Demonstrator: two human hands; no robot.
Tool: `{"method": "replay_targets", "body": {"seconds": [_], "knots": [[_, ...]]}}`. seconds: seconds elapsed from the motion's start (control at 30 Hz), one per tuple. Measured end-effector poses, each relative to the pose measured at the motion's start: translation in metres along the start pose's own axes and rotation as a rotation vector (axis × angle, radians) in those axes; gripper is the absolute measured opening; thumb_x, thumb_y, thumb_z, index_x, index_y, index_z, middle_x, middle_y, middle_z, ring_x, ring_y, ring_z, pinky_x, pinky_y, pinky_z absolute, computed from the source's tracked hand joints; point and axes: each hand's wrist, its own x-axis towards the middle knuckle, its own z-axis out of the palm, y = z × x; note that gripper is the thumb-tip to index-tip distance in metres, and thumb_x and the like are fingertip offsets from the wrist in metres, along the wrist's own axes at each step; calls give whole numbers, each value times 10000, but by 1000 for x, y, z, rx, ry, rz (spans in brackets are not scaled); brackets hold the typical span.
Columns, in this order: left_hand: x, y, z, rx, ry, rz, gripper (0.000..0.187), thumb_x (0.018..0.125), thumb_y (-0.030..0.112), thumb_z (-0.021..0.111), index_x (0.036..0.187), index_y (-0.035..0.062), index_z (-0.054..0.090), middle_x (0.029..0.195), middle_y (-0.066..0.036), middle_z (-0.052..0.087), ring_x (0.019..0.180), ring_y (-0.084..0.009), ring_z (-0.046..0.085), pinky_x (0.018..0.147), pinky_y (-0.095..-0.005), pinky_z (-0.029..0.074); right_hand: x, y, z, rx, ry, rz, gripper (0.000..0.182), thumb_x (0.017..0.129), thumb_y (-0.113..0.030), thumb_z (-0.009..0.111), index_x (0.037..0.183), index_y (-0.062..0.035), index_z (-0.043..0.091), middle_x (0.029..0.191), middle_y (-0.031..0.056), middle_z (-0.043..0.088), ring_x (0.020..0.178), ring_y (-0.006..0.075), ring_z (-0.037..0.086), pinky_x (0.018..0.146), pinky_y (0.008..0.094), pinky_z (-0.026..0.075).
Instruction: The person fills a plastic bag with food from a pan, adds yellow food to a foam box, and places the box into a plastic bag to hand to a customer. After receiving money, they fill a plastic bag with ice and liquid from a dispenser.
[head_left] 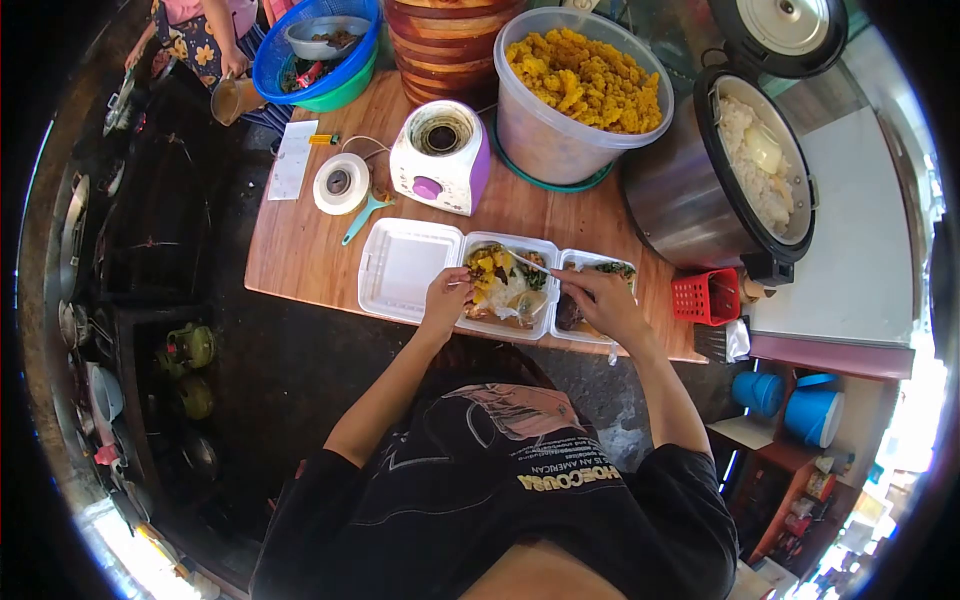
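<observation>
1. Head view: I watch two bare hands at work over two open foam boxes. The first, the left-hand box [411, 266], spans two halves, lid and base, its base below the fingers; the second, the right-hand box [590, 337], lies just beside it, under the right hand.

2. The left hand [452, 296] has its fingertips bunched at the left side of the base, beside the yellow food [486, 268]. Whether they pinch anything, I cannot tell.

3. The right hand [602, 302] pinches one slim utensil [530, 263], its tip slanting left over the base, toward the left fingers. One portion of white rice [503, 297] sits between the two hands' fingertips.

4. Beyond the left fingers, on one wooden table [300, 245], I count one blue-handled tool [364, 222], one round white part [340, 184] and one white-and-purple appliance [428, 170].

5. Beyond the right fingers stand one tub [545, 150] heaped with yellow food and one open rice cooker [680, 190]; one red basket [705, 298] is to their right.

6. Far beyond the left fingers, one other person [196, 30] holds one jug [228, 102].
</observation>
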Motion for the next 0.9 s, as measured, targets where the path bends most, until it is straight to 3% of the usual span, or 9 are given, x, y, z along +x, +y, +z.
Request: {"method": "replay_targets", "body": {"seconds": [0.23,0.33,0.4,0.5,0.57,0.7,0.77,0.83,0.9], "knots": [[7,-11,-6,102,6,77,323,854,17,577,1174,-12,553,1071,-85,561,920,-148,584,826,-290,520,-4,6,4,-11,83,29,267,883,-158,604,1141,-117,661,784,156,638,747,309,609,649,376,470],[7,-12,-8,159,18,112,319,850,5,573,1168,2,570,1080,-80,576,898,-138,588,807,-281,521,-2,5,-15,180,83,68,263,905,-156,587,1152,-91,650,865,156,671,787,275,643,695,349,488],[9,-13,-13,256,38,177,319,840,-22,562,1156,15,590,1079,-73,591,899,-134,588,790,-278,525,2,-15,-57,202,55,212,277,926,-106,574,1195,-73,632,979,83,705,775,117,624,686,264,481],[7,-13,-19,283,52,202,319,843,-21,552,1158,16,589,1074,-71,590,905,-136,589,790,-276,527,22,-40,-117,144,259,82,281,928,-102,569,1201,-67,626,990,70,707,801,95,602,694,232,472],[3,-9,-20,222,43,184,316,849,-16,549,1161,17,587,1072,-74,588,905,-141,593,790,-276,528,50,-40,-145,-17,464,-59,256,926,-139,556,1157,-77,644,1001,174,684,897,270,680,753,337,508],[-6,0,-23,96,77,105,331,829,-30,562,1156,13,588,1078,-87,572,893,-151,565,743,-271,536,136,-21,-173,-371,696,-115,247,908,-170,538,1111,-131,673,951,166,681,863,362,652,741,411,528],[-13,7,-25,102,89,105,325,832,-28,558,1154,8,586,1068,-92,571,890,-157,573,744,-270,536,177,-13,-166,-683,522,154,245,875,-148,532,1059,-150,694,892,164,679,854,349,659,759,443,528],[-18,8,-32,138,115,92,302,865,8,547,1165,13,573,1071,-87,572,888,-166,606,784,-286,531,212,46,-142,-747,236,107,244,858,-161,553,1054,-154,698,896,192,661,841,370,635,760,446,505],[-21,11,-37,111,130,89,296,861,12,550,1157,1,571,1070,-92,571,890,-169,606,783,-287,529,222,37,-160,-721,198,55,219,832,-155,566,1000,-139,706,880,193,659,822,376,633,748,459,500]]}}
